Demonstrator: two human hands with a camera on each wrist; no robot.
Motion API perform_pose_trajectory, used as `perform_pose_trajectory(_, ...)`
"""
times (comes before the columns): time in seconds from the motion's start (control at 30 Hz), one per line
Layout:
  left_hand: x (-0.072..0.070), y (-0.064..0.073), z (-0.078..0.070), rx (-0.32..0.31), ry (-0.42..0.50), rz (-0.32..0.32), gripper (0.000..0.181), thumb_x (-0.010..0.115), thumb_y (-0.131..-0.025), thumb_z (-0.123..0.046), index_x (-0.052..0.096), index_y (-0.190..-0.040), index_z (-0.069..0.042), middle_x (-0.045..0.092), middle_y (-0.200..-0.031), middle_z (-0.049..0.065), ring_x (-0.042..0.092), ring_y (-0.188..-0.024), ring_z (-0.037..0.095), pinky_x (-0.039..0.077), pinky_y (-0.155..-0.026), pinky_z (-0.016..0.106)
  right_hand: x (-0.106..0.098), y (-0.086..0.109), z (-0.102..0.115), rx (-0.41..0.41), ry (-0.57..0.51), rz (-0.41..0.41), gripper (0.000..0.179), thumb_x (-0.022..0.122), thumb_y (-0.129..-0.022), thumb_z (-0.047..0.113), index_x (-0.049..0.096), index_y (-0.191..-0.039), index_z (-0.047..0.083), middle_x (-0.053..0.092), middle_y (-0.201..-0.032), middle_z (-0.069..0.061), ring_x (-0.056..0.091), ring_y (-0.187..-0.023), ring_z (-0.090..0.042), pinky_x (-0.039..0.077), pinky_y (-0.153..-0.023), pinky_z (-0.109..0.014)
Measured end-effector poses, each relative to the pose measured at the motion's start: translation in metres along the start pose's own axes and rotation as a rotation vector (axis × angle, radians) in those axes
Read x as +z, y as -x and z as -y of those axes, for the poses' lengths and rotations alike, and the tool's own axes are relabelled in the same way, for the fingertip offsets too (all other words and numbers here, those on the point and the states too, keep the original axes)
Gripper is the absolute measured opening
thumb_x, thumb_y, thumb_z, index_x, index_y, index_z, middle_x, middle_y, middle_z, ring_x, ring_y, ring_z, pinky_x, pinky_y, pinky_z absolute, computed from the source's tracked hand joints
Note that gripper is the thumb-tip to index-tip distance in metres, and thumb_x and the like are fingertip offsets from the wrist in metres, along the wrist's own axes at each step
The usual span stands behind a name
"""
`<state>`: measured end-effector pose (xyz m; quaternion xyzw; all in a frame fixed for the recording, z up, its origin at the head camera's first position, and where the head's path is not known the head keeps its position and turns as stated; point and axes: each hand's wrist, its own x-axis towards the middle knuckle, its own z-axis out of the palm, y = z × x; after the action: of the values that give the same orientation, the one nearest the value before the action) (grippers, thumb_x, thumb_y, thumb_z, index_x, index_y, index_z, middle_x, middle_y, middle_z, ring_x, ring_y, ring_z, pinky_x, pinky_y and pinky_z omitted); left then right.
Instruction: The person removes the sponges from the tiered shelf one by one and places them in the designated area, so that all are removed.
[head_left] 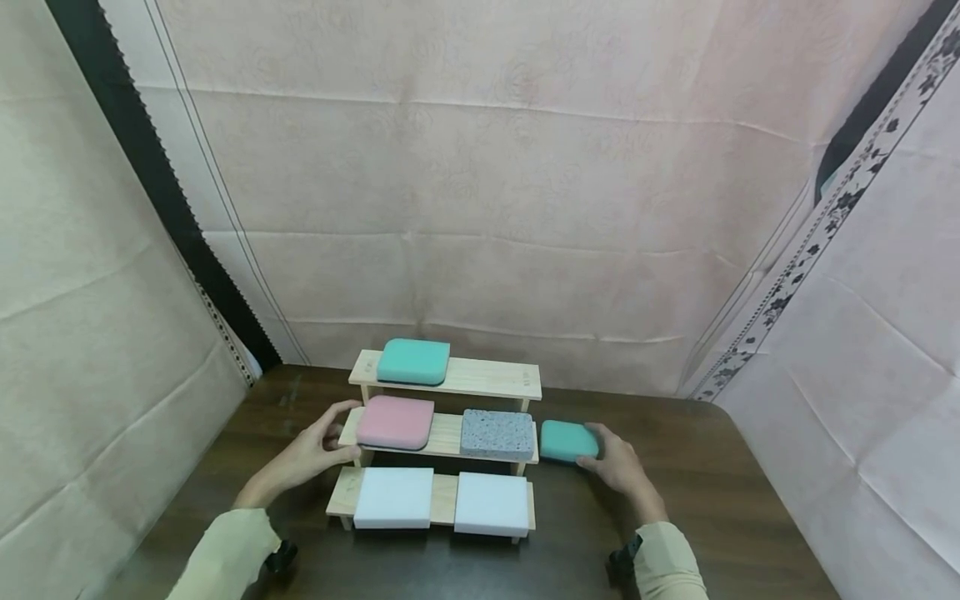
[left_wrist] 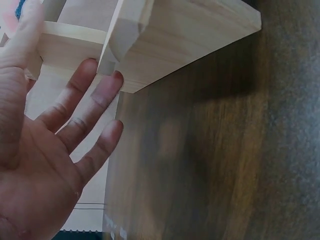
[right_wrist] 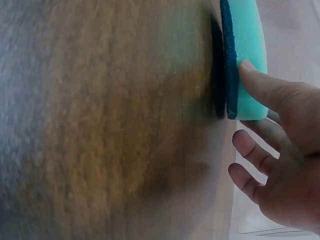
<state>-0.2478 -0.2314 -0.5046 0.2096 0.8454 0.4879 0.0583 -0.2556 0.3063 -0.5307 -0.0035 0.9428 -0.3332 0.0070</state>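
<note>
A wooden three-tier stand (head_left: 495, 375) sits on the table, stepped up toward the back. My left hand (head_left: 313, 450) holds the left end of its middle tier between thumb and index finger, the other fingers extended. My right hand (head_left: 622, 469) pinches a teal sponge (head_left: 568, 442) with a dark scouring pad underneath, just right of the middle tier. On that tier lie a pink sponge (head_left: 395, 422) at left and a speckled blue-grey sponge (head_left: 497, 434) at right. Another teal sponge (head_left: 413, 362) lies on the top tier's left. Two white blocks, left (head_left: 394, 497) and right (head_left: 491, 504), occupy the bottom tier.
Dark wood tabletop (head_left: 720, 500) extends around the stand. Pale cloth hangs behind as a back curtain (head_left: 480, 208), with further cloth at left (head_left: 82, 333) and right (head_left: 862, 375). A dark band circles each wrist.
</note>
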Motion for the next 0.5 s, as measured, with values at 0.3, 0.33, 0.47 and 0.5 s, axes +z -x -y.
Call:
perform_pose_trajectory(0.3,-0.0007,-0.0018,-0.001,-0.033,-0.032,-0.003,0.077,0.073,-0.093,-0.025,0.025,-0.153,-0.014,0.068,-0.106,0.009,0.065,-0.092,0.02,0.051,-0.078,0.035,-0.0016,0.0038,-0.005,-0.005,0.001,0.016,0.072,0.08,-0.088,0.022,0.044,-0.148,0.006,0.045,-0.146,-0.028,0.044,-0.131,-0.048,0.036,-0.102,-0.064)
perform_pose_trajectory(0.33,-0.0008,-0.0018,-0.0009,-0.029,-0.038,0.002,0.078,0.073,-0.094,-0.025,0.025,-0.153,-0.014,0.068,-0.105,0.01,0.065,-0.092,0.02,0.051,-0.078,0.035,-0.0021,0.0041,-0.0053,-0.005,0.0,0.018,0.072,0.08,-0.088,0.022,0.044,-0.148,0.006,0.045,-0.147,-0.027,0.044,-0.132,-0.048,0.036,-0.102,-0.064)
perform_pose_trajectory(0.47,-0.0013,-0.0018,-0.0008,-0.045,-0.041,0.003,0.079,0.074,-0.093,-0.027,0.025,-0.153,-0.015,0.067,-0.104,0.008,0.065,-0.093,0.021,0.051,-0.078,0.036,-0.0051,0.0058,-0.0054,-0.009,-0.002,0.032,0.074,0.081,-0.087,0.024,0.043,-0.148,0.007,0.043,-0.149,-0.027,0.04,-0.135,-0.049,0.034,-0.104,-0.066)
perform_pose_trajectory(0.5,-0.0016,-0.0019,-0.0008,-0.048,-0.041,0.005,0.08,0.074,-0.093,-0.028,0.025,-0.154,-0.015,0.067,-0.105,0.008,0.065,-0.093,0.022,0.051,-0.079,0.036,-0.0061,0.0065,-0.0052,-0.01,-0.005,0.037,0.075,0.081,-0.086,0.025,0.043,-0.148,0.008,0.042,-0.149,-0.027,0.039,-0.135,-0.049,0.033,-0.104,-0.066)
